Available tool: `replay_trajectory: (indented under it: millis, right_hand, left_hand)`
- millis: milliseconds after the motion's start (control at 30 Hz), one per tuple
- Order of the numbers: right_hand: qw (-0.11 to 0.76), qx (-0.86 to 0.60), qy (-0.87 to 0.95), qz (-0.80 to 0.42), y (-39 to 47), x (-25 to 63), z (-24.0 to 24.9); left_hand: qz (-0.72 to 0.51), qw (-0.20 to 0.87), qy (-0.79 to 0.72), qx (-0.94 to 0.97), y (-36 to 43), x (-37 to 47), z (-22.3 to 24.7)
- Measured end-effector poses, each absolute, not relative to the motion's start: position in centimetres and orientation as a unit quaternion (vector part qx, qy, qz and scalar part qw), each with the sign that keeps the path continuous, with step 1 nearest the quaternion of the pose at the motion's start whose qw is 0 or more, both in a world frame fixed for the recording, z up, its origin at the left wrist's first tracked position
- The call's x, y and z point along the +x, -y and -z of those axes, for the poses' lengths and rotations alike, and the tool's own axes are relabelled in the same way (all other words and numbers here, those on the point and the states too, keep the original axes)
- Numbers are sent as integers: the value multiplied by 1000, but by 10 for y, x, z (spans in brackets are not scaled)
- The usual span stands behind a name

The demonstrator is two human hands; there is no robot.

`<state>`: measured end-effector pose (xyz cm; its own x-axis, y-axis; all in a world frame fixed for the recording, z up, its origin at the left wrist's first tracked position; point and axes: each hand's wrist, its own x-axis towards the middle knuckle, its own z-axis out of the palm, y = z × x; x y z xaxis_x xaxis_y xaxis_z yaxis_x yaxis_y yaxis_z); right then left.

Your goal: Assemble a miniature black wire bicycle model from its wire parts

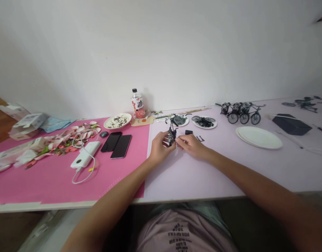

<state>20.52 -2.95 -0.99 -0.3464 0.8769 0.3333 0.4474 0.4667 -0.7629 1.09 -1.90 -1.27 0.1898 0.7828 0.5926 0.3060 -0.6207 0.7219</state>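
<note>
A small black model bicycle frame (172, 134) with thin bars stands between my two hands, above the pale lilac part of the table. My left hand (158, 148) is closed around its left side, fingers behind and thumb in front. From the other side, my right hand (192, 145) pinches the frame's lower right edge; any tiny part between those fingertips is hidden. Just behind the right hand lie a small black block (188, 132) and a thin black U-shaped piece (200, 138). Two plates of dark bicycle parts, a nearer plate (185, 123) and a right-hand plate (214, 125), sit beyond.
Several assembled model bicycles (244, 113) stand at the back right, near stacked white plates (259, 137) and a dark box (291, 124). Leftward are a bottle (138, 104), a phone (121, 147), a power bank (86, 154) with its cable, and scattered petals (63, 143).
</note>
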Motion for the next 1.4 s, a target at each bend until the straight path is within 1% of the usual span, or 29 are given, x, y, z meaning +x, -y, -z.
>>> replay_trajectory:
  millis: [767, 1400]
  right_hand:
    - [380, -426, 774, -274, 29, 205, 12]
    - [361, -433, 780, -271, 29, 204, 10]
  left_hand:
    - [-509, 229, -380, 737, 18, 10, 14]
    - [-488, 231, -389, 747, 17, 9, 15]
